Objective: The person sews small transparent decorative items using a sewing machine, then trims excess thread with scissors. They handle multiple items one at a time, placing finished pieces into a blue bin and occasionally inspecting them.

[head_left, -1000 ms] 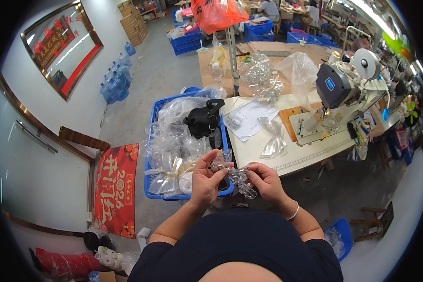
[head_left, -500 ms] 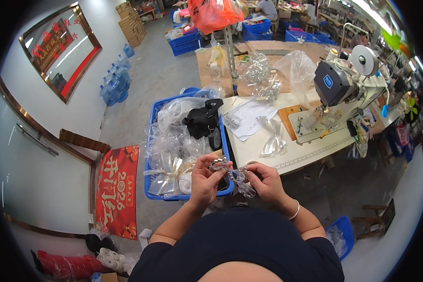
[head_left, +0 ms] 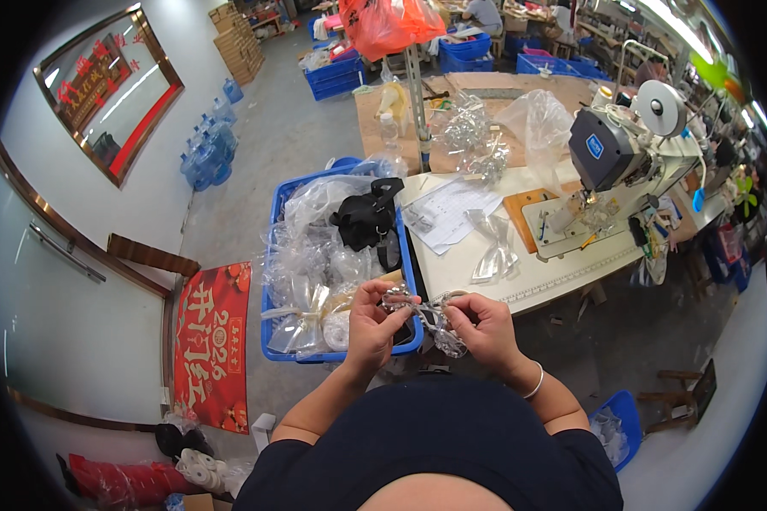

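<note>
My left hand [head_left: 371, 322] and my right hand [head_left: 484, 328] are together in front of my body, both pinching a small clear plastic bow piece [head_left: 426, 315] stretched between them. The piece is shiny and crumpled, with a bit hanging below my right fingers. Just beyond my left hand stands a blue crate [head_left: 274, 255] filled with clear plastic bags and a black bag [head_left: 364, 220]. A finished clear bow [head_left: 494, 247] lies on the white sewing table [head_left: 460, 272] ahead of my right hand.
A grey sewing machine [head_left: 609, 157] stands on the table at the right, with a paper sheet [head_left: 447, 213] and more clear plastic bows behind. A red banner [head_left: 209, 341] leans at the left, water bottles [head_left: 209, 153] beyond it. A small blue bin [head_left: 618, 422] sits at lower right.
My hands have stayed in nearly the same place; the fingers have shifted slightly along the clear plastic piece between them.
</note>
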Demonstrator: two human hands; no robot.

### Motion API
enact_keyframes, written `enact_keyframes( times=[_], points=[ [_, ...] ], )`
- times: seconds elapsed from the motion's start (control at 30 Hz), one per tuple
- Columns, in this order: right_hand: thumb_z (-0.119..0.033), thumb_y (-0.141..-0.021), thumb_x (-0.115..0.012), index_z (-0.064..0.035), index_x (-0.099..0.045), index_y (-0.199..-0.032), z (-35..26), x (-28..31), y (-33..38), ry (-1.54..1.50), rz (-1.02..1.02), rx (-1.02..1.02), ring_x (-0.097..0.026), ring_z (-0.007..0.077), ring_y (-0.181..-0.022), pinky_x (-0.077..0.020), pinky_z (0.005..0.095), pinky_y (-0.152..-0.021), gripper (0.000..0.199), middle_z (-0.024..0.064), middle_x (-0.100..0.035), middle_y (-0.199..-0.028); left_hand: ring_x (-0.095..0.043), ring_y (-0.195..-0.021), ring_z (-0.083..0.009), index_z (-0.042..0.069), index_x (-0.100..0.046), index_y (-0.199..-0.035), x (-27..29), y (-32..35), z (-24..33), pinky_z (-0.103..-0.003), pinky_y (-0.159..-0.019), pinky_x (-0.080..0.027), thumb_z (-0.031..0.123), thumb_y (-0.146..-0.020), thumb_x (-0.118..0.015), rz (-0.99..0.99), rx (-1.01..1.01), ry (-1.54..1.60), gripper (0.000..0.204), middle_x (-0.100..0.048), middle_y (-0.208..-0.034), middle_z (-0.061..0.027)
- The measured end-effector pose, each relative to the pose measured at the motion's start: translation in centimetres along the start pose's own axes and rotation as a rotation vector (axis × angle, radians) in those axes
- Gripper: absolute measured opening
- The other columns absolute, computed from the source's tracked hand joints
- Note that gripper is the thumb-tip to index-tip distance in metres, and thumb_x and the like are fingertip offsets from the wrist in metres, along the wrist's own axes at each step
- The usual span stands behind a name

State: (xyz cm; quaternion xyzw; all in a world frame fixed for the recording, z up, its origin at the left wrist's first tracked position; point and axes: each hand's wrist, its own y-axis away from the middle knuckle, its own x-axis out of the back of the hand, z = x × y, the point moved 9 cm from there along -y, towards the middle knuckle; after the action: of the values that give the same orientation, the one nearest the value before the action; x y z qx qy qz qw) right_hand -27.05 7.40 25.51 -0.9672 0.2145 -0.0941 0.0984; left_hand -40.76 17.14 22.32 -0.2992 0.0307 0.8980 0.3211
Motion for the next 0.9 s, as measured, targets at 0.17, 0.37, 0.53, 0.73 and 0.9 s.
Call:
enact_keyframes(
  times=[0.17,0.37,0.53,0.73,0.9],
  points=[
    [-0.010,-0.089,-0.062,0.0035,-0.064,-0.093,2.2,-0.1,0.0,-0.185,-0.047,-0.195,-0.057,0.0052,-0.064,-0.0461,0.0201,-0.058,0.014,0.0022,-0.064,-0.072,-0.062,-0.099,-0.0191,0.003,-0.043,-0.112,-0.7,0.2,0.9,-0.028,-0.084,-0.051,-0.011,-0.080,-0.060,-0.001,-0.042,-0.113,0.039,-0.055,-0.105,-0.0098],
    [-0.011,-0.091,-0.059,0.0026,-0.063,-0.095,2.9,-0.4,-0.1,-0.236,-0.095,-0.246,-0.054,0.0038,-0.062,-0.0441,0.0182,-0.057,0.014,0.0015,-0.063,-0.073,-0.062,-0.097,-0.0163,0.003,-0.046,-0.112,-0.7,0.3,1.1,-0.026,-0.083,-0.050,-0.009,-0.079,-0.063,0.012,-0.032,-0.165,0.040,-0.055,-0.106,-0.0093],
    [-0.010,-0.092,-0.058,0.0027,-0.063,-0.099,3.4,-0.6,-0.3,-0.288,-0.104,-0.220,-0.054,0.0044,-0.064,-0.0448,0.0184,-0.058,0.015,0.0014,-0.062,-0.075,-0.062,-0.097,-0.0185,0.004,-0.051,-0.107,-1.1,0.5,2.1,-0.027,-0.083,-0.050,-0.008,-0.080,-0.064,-0.036,-0.205,-0.193,0.032,-0.055,-0.104,-0.0085],
    [-0.009,-0.093,-0.057,0.0020,-0.063,-0.106,2.3,-0.4,-0.5,-0.350,-0.034,-0.170,-0.056,0.0052,-0.068,-0.0455,0.0186,-0.061,0.018,0.0020,-0.062,-0.078,-0.062,-0.099,-0.0336,0.007,-0.060,-0.089,-4.5,4.4,7.4,-0.036,-0.081,-0.053,-0.003,-0.078,-0.066,-0.202,-1.037,-0.768,0.016,-0.054,-0.098,-0.0113],
    [-0.009,-0.092,-0.058,0.0005,-0.066,-0.101,0.8,-1.3,0.7,-0.210,-0.235,-0.178,-0.055,0.0043,-0.069,-0.0445,0.0194,-0.062,0.015,-0.0004,-0.062,-0.077,-0.061,-0.100,-0.0352,0.009,-0.062,-0.088,-5.3,5.8,7.9,-0.038,-0.079,-0.055,-0.001,-0.070,-0.073,-0.262,-1.220,-0.974,0.023,-0.053,-0.099,-0.0089]
  ],
)
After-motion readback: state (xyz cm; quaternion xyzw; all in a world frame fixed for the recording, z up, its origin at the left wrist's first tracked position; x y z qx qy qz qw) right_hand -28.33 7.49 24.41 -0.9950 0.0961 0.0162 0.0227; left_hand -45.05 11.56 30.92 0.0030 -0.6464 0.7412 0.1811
